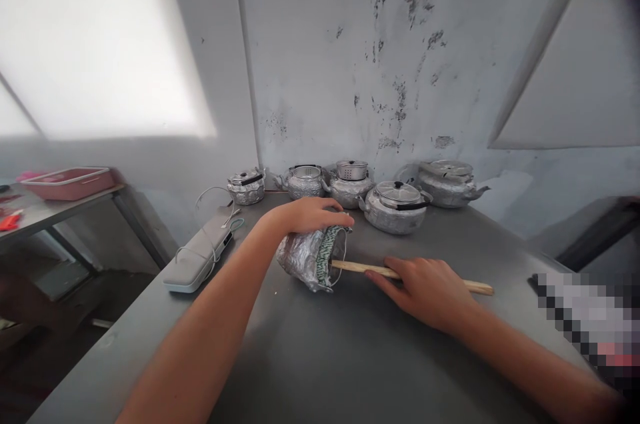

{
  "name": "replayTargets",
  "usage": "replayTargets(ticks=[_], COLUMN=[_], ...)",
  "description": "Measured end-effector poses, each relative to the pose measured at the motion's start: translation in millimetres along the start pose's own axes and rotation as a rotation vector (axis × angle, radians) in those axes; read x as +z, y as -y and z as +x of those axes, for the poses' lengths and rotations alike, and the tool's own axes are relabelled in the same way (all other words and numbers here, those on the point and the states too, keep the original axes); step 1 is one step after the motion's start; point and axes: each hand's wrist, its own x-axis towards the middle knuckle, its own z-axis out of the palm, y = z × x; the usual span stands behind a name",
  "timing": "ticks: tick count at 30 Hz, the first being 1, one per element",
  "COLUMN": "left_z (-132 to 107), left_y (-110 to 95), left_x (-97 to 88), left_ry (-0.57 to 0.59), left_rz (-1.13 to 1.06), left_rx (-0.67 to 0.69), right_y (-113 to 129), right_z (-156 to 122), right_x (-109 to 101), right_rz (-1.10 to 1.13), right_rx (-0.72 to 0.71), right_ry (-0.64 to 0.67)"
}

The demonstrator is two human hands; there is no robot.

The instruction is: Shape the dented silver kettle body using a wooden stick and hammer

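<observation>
A small silver kettle (300,257) lies on its side on the grey metal table (350,357), its mouth turned right and stuffed with a green patterned cloth (327,249). My left hand (305,214) rests on top of the kettle, fingers curved over it. A wooden stick (477,287) lies flat on the table, one end pushed into the kettle's mouth. My right hand (425,291) presses down over the middle of the stick, fingers closed on it.
Several silver kettles (395,204) stand in a row along the wall at the table's far edge. A grey flat case with white cables (197,257) lies at the left edge. A pink tray (70,183) sits on a side table at left.
</observation>
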Motion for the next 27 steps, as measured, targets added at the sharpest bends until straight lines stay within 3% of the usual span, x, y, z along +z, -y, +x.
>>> replayTargets(ticks=[9,18,23,27], left_z=[-9,-14,-15,-13], left_y=[-1,10,9,8], left_x=[-10.7,-19.7,-19.2,-17.4], left_ry=[-0.002,-0.034,-0.049,-0.053], left_rz=[0.013,0.050,0.062,0.055], left_rx=[-0.015,-0.057,-0.091,-0.084], right_y=[-24,-33,-38,-41], right_z=[2,-1,0,1], right_x=[-8,-16,-18,-26], right_rz=[-0.043,0.213,0.071,-0.109], right_rx=[-0.152,-0.277,-0.323,-0.383], right_ry=[-0.126,-0.036,-0.117,-0.267])
